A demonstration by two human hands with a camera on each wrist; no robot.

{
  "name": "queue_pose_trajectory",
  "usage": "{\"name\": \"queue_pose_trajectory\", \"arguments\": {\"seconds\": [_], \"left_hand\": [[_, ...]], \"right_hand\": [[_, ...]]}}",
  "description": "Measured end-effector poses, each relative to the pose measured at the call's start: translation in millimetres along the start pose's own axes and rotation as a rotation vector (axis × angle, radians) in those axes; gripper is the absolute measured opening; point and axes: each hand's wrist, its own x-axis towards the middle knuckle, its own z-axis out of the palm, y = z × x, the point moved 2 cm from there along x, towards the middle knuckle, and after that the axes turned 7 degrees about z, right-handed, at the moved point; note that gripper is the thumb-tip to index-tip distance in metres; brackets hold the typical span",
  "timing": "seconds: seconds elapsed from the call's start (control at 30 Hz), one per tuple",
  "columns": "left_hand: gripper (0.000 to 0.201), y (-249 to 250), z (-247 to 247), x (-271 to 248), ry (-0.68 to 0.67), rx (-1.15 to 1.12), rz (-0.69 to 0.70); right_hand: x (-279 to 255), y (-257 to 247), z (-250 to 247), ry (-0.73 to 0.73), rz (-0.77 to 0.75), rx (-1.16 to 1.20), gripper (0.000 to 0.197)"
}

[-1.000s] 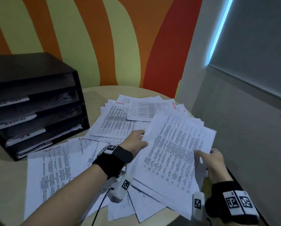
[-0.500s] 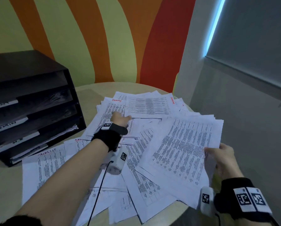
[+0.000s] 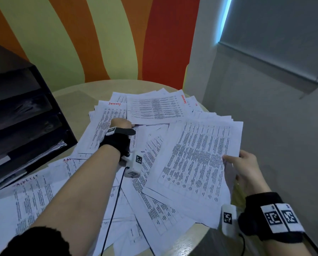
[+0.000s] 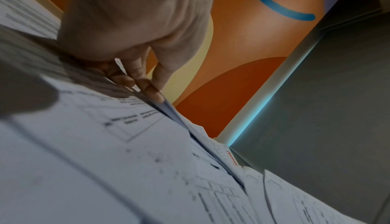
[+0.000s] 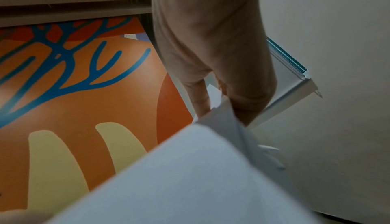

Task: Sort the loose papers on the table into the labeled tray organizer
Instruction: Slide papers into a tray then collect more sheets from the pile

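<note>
Loose printed sheets (image 3: 154,109) lie fanned over the round beige table (image 3: 77,93), some with red handwritten headings. The black tray organizer (image 3: 25,126) stands at the left with paper in its lower shelves. My left hand (image 3: 125,124) reaches into the middle of the pile. In the left wrist view the left hand (image 4: 145,87) curls its fingers over the edge of a sheet and pinches it. My right hand (image 3: 232,163) holds a stack of printed sheets (image 3: 197,159) by its right edge, thumb on top, above the pile. The right wrist view shows the right hand (image 5: 219,111) pinching that stack (image 5: 190,177).
A sheet headed TASKLIST (image 3: 30,196) lies at the near left in front of the organizer. The striped orange and yellow wall (image 3: 99,43) is behind the table. A grey wall with a window blind (image 3: 274,34) is close on the right.
My left hand has let go of the held stack and moved forward into the pile. My right hand has carried the stack a little to the right.
</note>
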Motion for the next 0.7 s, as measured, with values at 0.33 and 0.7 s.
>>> {"name": "queue_pose_trajectory", "arguments": {"seconds": [0.33, 0.7], "left_hand": [[0.013, -7.0, -42.1, -74.2, -0.418, -0.261, -0.143], [0.036, 2.0, -65.9, -83.0, -0.187, 0.061, 0.176]], "right_hand": [[5.6, 2.4, -19.5, 0.07, 0.055, 0.026, 0.022], [-11.7, -18.0, -47.8, 0.173, -0.033, 0.168, 0.03]]}}
